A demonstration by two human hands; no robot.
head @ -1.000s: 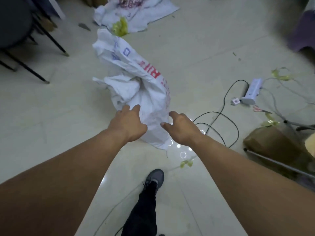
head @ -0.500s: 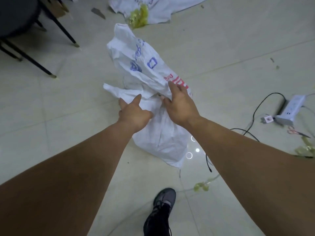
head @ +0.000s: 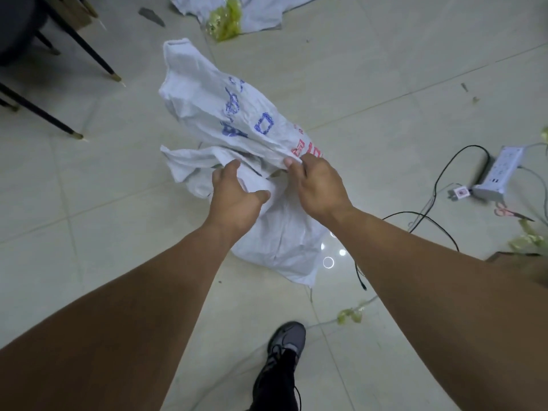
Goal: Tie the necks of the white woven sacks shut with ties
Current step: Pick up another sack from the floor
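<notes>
**Head view: gathering stage.** A crumpled white woven sack (head: 281,238), printed with blue and red characters, lay on the pale tiled floor (head: 385,69) directly ahead of the person. One end stretched away toward the far side. Which end was the mouth could not be told with certainty.

- **Left hand:** The left hand (head: 235,200) grasped a loose fold about midway along the sack, with thumb and fingers curled round the cloth.
- **Right hand:** The right hand (head: 318,185) pinched the printed layer just beside it, fingertips closed on the fabric next to the red lettering.
- **Together:** The hands sat near each other without touching. Neither held a tie, and the cloth between them was not yet bunched.

**Judged step:** the loose cloth was being collected into a neck, an early stage of the task. The next move would call for three things:

1. Draw the slack folds into one narrow bundle.
2. Clamp that bundle in a single hand.
3. Free the other hand to fetch a tie.

A thin yellow-green strip (head: 350,314) lay on the floor near the grey shoe (head: 287,336). Whether it was a tie could not be told.

A second white sack (head: 261,13) lay farther off, spread flat and apparently untied. A white power strip (head: 501,170) lay well apart to the right.
</notes>
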